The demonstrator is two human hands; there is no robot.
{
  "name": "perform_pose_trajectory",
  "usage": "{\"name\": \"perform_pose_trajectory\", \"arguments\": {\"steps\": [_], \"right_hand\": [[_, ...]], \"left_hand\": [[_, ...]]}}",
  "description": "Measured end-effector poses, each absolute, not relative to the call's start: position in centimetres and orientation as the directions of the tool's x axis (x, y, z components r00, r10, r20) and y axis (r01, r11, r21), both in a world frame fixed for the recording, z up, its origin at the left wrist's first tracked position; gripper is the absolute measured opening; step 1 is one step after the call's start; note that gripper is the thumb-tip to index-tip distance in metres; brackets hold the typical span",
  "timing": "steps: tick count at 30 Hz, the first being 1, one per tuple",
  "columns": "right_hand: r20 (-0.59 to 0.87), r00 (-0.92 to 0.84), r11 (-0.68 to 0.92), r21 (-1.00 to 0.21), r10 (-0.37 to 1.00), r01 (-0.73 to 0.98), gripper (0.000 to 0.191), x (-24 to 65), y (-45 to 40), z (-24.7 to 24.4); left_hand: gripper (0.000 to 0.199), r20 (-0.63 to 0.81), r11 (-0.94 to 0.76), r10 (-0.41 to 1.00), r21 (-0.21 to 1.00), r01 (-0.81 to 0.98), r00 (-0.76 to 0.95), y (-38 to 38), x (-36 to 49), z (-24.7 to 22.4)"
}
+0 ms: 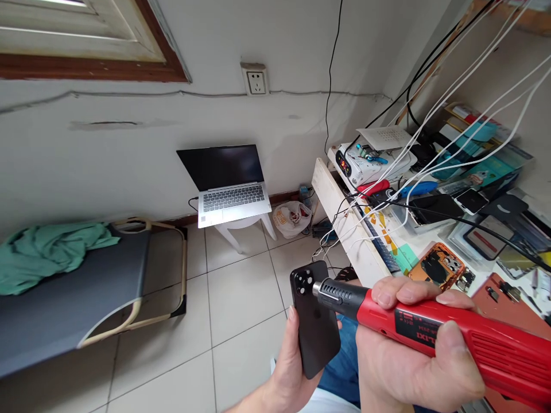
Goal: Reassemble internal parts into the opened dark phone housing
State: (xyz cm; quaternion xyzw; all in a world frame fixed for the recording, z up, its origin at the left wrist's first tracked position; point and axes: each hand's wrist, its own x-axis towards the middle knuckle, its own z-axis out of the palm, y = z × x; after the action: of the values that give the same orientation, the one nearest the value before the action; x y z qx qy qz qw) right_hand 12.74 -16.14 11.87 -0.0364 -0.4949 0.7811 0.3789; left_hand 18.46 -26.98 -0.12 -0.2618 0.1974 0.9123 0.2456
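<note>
A black smartphone [319,338] is gripped in my left hand [289,367], its back with the camera bump turned up toward me. The thumb presses along its left edge, and fingertips show at the right edge. My right hand [413,361] is wrapped round a red and black heat gun [413,318]. The gun's metal nozzle [316,288] points left, over the phone's back close beside the camera lenses. Whether the nozzle touches the phone I cannot tell.
To the right stands a cluttered workbench [340,209] with a white hot-air station [374,163], an orange phone housing [437,264] and hanging white cables. A laptop [232,198] rests open on a white stool [232,235]. A folding cot [112,281] is at left.
</note>
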Motion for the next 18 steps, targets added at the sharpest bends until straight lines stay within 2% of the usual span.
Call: {"name": "perform_pose_trajectory", "arguments": {"steps": [18], "right_hand": [[0.307, -0.715, -0.223, -0.809, 0.628, -0.543, 0.014, 12.68, -15.92, 11.76]], "left_hand": [[0.079, -0.58, -0.787, 0.348, 0.247, -0.566, -0.737, -26.92, 18.33, -0.09]]}}
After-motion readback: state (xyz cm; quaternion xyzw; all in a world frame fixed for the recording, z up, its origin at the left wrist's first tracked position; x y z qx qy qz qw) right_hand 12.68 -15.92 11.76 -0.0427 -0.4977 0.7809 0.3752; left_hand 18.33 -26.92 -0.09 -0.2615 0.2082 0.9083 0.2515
